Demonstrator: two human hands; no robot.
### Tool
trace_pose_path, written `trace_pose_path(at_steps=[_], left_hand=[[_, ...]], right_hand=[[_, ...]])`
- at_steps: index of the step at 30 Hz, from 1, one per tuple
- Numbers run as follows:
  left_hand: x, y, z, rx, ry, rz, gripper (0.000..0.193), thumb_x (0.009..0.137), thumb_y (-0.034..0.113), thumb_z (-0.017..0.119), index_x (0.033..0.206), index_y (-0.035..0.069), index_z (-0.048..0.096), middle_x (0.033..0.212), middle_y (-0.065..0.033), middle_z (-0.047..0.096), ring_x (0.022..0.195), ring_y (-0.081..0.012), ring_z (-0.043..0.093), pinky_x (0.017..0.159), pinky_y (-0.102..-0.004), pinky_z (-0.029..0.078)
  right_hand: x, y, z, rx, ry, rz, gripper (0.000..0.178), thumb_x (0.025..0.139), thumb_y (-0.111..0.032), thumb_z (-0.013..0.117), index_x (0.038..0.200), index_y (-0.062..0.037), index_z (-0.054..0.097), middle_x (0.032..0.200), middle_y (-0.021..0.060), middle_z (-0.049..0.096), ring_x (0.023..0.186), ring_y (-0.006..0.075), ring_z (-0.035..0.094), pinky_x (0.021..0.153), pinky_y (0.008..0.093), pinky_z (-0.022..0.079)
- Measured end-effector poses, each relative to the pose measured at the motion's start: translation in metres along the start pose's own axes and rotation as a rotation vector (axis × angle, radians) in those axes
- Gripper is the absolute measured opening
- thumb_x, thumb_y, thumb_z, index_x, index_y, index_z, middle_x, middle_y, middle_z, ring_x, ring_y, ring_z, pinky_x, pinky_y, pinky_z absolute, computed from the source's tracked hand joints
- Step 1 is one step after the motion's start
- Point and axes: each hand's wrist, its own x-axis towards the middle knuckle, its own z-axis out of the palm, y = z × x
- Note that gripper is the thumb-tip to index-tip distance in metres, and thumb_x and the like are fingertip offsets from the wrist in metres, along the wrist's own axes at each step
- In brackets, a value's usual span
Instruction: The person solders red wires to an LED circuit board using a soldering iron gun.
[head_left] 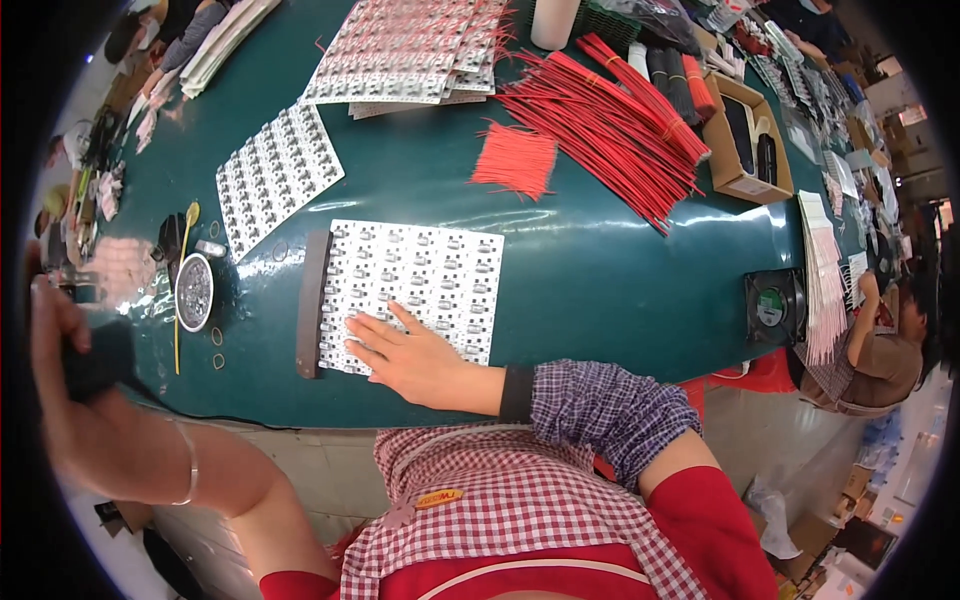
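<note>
My right hand (pixel 425 365) lies flat with fingers spread on a white panel of small circuit boards (pixel 415 270), which carries rows of small dark and metallic parts. Along the panel's left edge runs a dark brown strip (pixel 313 305). At the far left, my left hand (pixel 75 410) is raised near the table's edge beside a dark object (pixel 105 360) with a black cord. That hand is blurred at the picture's rim, so whether its fingers grip the object cannot be made out. A white bowl of small shiny parts (pixel 194 292) stands between the left hand and the panel.
Another board panel (pixel 280 175) lies behind, near a stack of panels with red wires (pixel 405 50). Red wire bundles (pixel 610 120), a short red wire pile (pixel 514 160), a cardboard box (pixel 748 140) and a black fan (pixel 775 305) lie rightward. Other people sit at both sides.
</note>
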Motion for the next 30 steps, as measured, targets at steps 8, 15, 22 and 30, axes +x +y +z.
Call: trace_pose_path(at_steps=[8,15,22,30], left_hand=[[-0.136,-0.016,0.038,-0.526,0.005,-0.916,0.051,0.078,-0.007,0.067,0.127,-0.007,0.052,0.105,-0.0188,0.063,0.055,-0.0105,0.051,0.047,-0.0219,0.041],[-0.185,-0.023,0.031,-0.455,-0.057,-1.087,0.032,0.078,-0.006,0.07,0.108,-0.01,0.061,0.094,-0.0163,0.067,0.058,-0.0149,0.056,0.048,-0.0266,0.043],[-0.186,-0.013,0.042,-0.448,-0.006,-1.079,0.028,0.078,-0.004,0.07,0.105,-0.008,0.062,0.09,-0.0144,0.065,0.058,-0.0152,0.055,0.048,-0.0259,0.043],[-0.2,-0.017,0.036,-0.45,-0.036,-1.119,0.03,0.077,-0.006,0.069,0.105,-0.008,0.062,0.094,-0.0152,0.067,0.06,-0.0152,0.057,0.049,-0.0257,0.044]], right_hand=[[-0.015,0.095,-0.066,0.04,0.596,0.178,0.03,0.08,-0.004,0.061,0.109,0.0021,0.064,0.116,0.0153,0.061,0.11,0.0334,0.057,0.093,0.0421,0.049],[-0.019,0.177,-0.09,-0.473,0.505,0.249,0.03,0.073,0.0,0.062,0.103,0.0035,0.065,0.099,0.0108,0.057,0.095,0.0256,0.055,0.081,0.0343,0.05],[-0.005,0.195,-0.077,-0.595,0.517,0.279,0.01,0.071,-0.001,0.062,0.081,-0.0003,0.064,0.086,0.0093,0.055,0.089,0.0242,0.055,0.075,0.0317,0.051],[-0.002,0.198,-0.086,-0.468,0.585,0.28,0.005,0.069,0.0,0.062,0.07,-0.0046,0.06,0.076,0.0086,0.056,0.08,0.0263,0.057,0.067,0.0362,0.052]])
